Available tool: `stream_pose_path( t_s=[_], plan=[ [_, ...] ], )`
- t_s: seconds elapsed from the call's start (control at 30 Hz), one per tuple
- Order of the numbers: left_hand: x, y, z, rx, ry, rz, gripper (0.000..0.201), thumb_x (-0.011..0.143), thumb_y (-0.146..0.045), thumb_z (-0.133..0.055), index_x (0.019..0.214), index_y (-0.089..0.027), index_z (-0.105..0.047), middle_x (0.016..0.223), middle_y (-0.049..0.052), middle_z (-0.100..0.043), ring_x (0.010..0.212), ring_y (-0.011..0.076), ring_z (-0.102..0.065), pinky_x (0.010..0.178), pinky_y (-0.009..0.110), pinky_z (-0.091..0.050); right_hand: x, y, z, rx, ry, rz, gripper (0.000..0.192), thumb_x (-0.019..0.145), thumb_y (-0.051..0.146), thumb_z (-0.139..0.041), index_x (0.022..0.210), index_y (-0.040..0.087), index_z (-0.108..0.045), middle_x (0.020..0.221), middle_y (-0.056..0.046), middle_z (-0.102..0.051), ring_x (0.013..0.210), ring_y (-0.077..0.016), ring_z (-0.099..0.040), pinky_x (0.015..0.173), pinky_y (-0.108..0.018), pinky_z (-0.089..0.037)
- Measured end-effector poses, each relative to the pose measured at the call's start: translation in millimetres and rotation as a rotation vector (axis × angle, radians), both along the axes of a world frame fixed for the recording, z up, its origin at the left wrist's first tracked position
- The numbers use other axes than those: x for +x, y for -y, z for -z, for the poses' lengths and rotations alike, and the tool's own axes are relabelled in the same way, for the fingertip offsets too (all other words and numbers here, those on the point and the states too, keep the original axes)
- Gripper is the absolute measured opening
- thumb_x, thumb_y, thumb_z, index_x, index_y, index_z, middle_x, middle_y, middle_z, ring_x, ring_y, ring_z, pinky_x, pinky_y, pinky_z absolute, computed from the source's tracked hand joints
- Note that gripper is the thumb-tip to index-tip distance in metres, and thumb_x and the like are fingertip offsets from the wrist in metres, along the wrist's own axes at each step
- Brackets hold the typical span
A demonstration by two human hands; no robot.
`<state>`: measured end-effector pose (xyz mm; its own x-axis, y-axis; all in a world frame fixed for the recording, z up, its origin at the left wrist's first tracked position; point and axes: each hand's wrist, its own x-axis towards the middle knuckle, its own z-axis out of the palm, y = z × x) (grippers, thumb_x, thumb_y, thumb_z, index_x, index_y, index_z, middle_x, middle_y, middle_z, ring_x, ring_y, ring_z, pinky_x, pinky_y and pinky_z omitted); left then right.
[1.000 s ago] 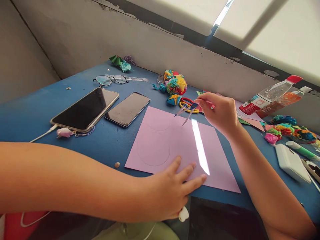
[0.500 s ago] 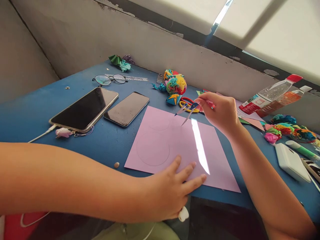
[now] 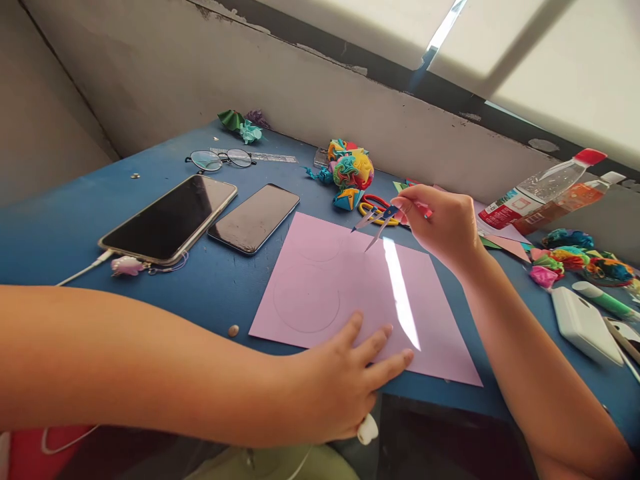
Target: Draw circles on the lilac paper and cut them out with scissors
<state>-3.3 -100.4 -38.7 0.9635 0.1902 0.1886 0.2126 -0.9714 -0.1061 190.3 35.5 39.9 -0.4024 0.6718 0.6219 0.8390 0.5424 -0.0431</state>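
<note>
A sheet of pink paper (image 3: 360,293) lies on the blue table, with two faint circles drawn on its left half. My left hand (image 3: 345,373) rests on the paper's near edge, fingers spread out flat. Pinched between the fingertips of my right hand (image 3: 435,220) is a drawing compass (image 3: 383,217) with its legs apart. The legs point down at the upper part of the sheet; whether a tip touches it I cannot tell. A strip of bright sunlight crosses the paper beside the compass.
Two phones (image 3: 170,217) lie left of the paper, with glasses (image 3: 220,159) behind them. Scissors (image 3: 373,208) and colourful paper balls (image 3: 353,167) sit beyond the sheet. Bottles (image 3: 545,187), a white case (image 3: 585,323) and a glue stick (image 3: 605,300) are at the right.
The compass and my right hand have shifted very slightly to the right. My left hand stays in place on the paper.
</note>
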Motion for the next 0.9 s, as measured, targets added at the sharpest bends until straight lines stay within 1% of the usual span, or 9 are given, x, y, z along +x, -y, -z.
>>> stream_pose_path(
  t_s=[0.2, 0.3, 0.57, 0.63, 0.7, 0.73, 0.77, 0.8, 0.9],
  plan=[
    [0.2, 0.6, 1.9, 0.008, 0.038, -0.002, 0.029, 0.085, -0.044, -0.056, 0.096, -0.027, -0.076, 0.151, 0.007, -0.038, 0.132, 0.0391, -0.041, 0.099, 0.060, -0.042, 0.5, -0.5, 1.0, 0.031, 0.006, -0.011, 0.016, 0.088, 0.027, -0.055, 0.077, 0.021, -0.064, 0.061, 0.002, -0.066, 0.058, -0.0126, -0.065, 0.058, -0.023, -0.047],
    [0.3, 0.9, 2.6, 0.015, 0.051, -0.006, 0.028, 0.084, -0.044, -0.057, 0.095, -0.027, -0.077, 0.151, 0.006, -0.039, 0.132, 0.0385, -0.041, 0.099, 0.059, -0.042, 0.3, -0.3, 0.4, 0.023, 0.007, -0.010, 0.016, 0.089, 0.027, -0.055, 0.077, 0.021, -0.064, 0.061, 0.002, -0.066, 0.058, -0.0127, -0.065, 0.058, -0.023, -0.047],
    [0.1, -0.3, -1.1, 0.024, 0.007, 0.000, 0.029, 0.086, -0.044, -0.055, 0.098, -0.029, -0.076, 0.151, 0.006, -0.038, 0.132, 0.0382, -0.041, 0.098, 0.059, -0.043, -0.7, 0.9, 2.5, 0.003, -0.001, 0.010, 0.018, 0.089, 0.029, -0.054, 0.076, 0.021, -0.064, 0.061, 0.001, -0.066, 0.058, -0.0135, -0.063, 0.059, -0.025, -0.046],
    [0.3, -0.2, -1.3, 0.020, -0.011, 0.000, 0.029, 0.086, -0.045, -0.054, 0.098, -0.029, -0.076, 0.152, 0.006, -0.036, 0.133, 0.0382, -0.040, 0.099, 0.059, -0.042, -1.8, 2.9, 0.2, -0.010, -0.010, 0.021, 0.018, 0.088, 0.030, -0.054, 0.077, 0.021, -0.064, 0.062, 0.000, -0.066, 0.059, -0.0137, -0.062, 0.059, -0.026, -0.045],
    [0.4, 0.3, -1.1, 0.015, -0.020, -0.002, 0.030, 0.086, -0.046, -0.054, 0.098, -0.028, -0.076, 0.153, 0.006, -0.035, 0.134, 0.0384, -0.039, 0.099, 0.059, -0.042, -1.1, 4.3, -4.4, -0.046, -0.069, 0.033, 0.017, 0.088, 0.029, -0.054, 0.077, 0.020, -0.064, 0.062, -0.001, -0.066, 0.059, -0.0133, -0.061, 0.060, -0.026, -0.045],
    [0.3, 0.5, -1.0, 0.011, -0.022, -0.001, 0.030, 0.086, -0.045, -0.054, 0.099, -0.028, -0.076, 0.153, 0.006, -0.035, 0.134, 0.0384, -0.039, 0.100, 0.059, -0.042, 0.8, 4.1, -7.0, -0.089, -0.120, 0.030, 0.017, 0.088, 0.029, -0.054, 0.077, 0.019, -0.064, 0.062, -0.001, -0.065, 0.058, -0.0127, -0.060, 0.060, -0.026, -0.045],
    [0.1, 0.7, -1.1, 0.008, -0.018, 0.000, 0.030, 0.086, -0.045, -0.055, 0.098, -0.028, -0.076, 0.152, 0.006, -0.036, 0.134, 0.0385, -0.039, 0.100, 0.059, -0.042, 3.9, 2.8, -9.1, -0.166, -0.175, 0.015, 0.018, 0.087, 0.030, -0.054, 0.076, 0.019, -0.063, 0.061, -0.001, -0.064, 0.057, -0.0120, -0.058, 0.059, -0.025, -0.044],
    [-0.2, 0.7, -1.3, 0.006, -0.011, 0.002, 0.029, 0.086, -0.044, -0.055, 0.098, -0.028, -0.076, 0.152, 0.006, -0.036, 0.134, 0.0386, -0.039, 0.100, 0.059, -0.042, 8.4, 0.5, -10.3, -0.279, -0.226, -0.012, 0.020, 0.088, 0.031, -0.054, 0.075, 0.018, -0.062, 0.060, -0.001, -0.063, 0.055, -0.0111, -0.056, 0.057, -0.025, -0.043],
    [-1.3, 0.1, -2.8, -0.002, 0.022, 0.011, 0.029, 0.085, -0.043, -0.056, 0.097, -0.026, -0.076, 0.150, 0.006, -0.040, 0.133, 0.0392, -0.039, 0.099, 0.059, -0.042, 27.0, -11.4, -5.0, -0.741, -0.269, -0.119, 0.029, 0.090, 0.042, -0.053, 0.077, 0.017, -0.060, 0.060, -0.001, -0.058, 0.055, -0.0084, -0.053, 0.053, -0.021, -0.040]
  ],
)
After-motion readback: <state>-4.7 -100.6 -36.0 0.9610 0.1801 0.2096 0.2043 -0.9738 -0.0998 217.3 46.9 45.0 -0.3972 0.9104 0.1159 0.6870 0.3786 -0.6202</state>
